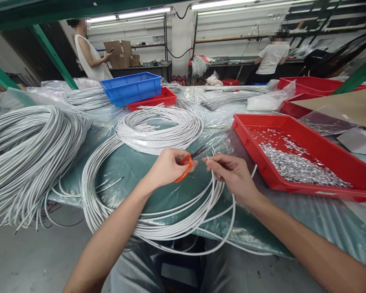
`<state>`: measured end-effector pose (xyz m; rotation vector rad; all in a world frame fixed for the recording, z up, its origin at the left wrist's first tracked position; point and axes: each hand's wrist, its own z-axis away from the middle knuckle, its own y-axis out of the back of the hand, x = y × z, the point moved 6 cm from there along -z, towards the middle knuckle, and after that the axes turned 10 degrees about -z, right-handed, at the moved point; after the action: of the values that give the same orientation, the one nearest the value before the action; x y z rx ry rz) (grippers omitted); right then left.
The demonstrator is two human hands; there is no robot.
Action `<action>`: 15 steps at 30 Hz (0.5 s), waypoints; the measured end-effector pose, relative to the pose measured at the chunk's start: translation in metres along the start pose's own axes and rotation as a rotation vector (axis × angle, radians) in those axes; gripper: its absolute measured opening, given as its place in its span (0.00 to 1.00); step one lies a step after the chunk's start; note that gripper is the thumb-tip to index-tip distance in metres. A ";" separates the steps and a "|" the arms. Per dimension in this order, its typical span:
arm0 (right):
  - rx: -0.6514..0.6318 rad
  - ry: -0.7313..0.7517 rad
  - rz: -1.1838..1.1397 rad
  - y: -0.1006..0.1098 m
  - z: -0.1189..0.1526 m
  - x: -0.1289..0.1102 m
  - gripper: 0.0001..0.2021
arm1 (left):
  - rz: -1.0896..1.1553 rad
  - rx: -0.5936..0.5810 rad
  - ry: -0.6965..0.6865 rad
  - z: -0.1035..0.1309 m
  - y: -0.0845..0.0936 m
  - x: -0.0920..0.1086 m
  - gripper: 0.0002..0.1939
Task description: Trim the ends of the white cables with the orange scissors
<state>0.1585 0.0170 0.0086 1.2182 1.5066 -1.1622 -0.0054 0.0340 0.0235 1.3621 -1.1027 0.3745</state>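
Far left, 1 big heap of grey-white cables (pixel 39 154), loose ends hanging past the edge of the plastic-covered green worktop (pixel 256 224); strands too many to count. Behind it, 1 flatter coil (pixel 87 99) near the back, and 1 person in a sleeveless white top (pixel 90 57) holding 1 phone (pixel 110 50). Next, 1 wide front coil (pixel 93 183) lying on the worktop, curving round toward the near edge, a few strands running past that edge. At the back, cardboard boxes (pixel 117 55), count unclear from overlap; nearer, 2 blue trays (pixel 134 86), one stacked in the other, and 1 red tray (pixel 171 97) under and beside them. In the middle, 1 tighter white coil (pixel 128 136), just behind the hands. Left hand (pixel 173 165): fingers curled closed round the orange handles of 1 pair of scissors (pixel 184 170), blades pointing right, toward the other hand. Then 1 cable (pixel 213 177), its end up above the front coil's right side, pinched between thumb and fingers of the right hand (pixel 230 169), which is closed on it. Right of that, 1 large red bin (pixel 247 152) with silver bits (pixel 299 165), uncountable. Behind, 1 second person in a white T-shirt (pixel 270 57), back turned; far right, 2 more red trays (pixel 323 86) and 1 tan sheet (pixel 350 108).
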 end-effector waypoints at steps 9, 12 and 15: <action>-0.155 0.155 0.193 -0.011 0.005 -0.008 0.10 | 0.315 -0.027 -0.005 -0.001 -0.004 0.006 0.16; -0.176 0.178 0.201 -0.012 0.007 -0.009 0.07 | 0.381 -0.063 0.028 -0.001 -0.007 0.005 0.16; -0.187 0.202 0.212 -0.011 0.007 -0.009 0.06 | 0.443 -0.110 0.073 0.000 -0.009 0.005 0.16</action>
<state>0.1493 0.0074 0.0180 1.3595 1.5517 -0.7603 0.0038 0.0304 0.0222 0.9935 -1.3423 0.6691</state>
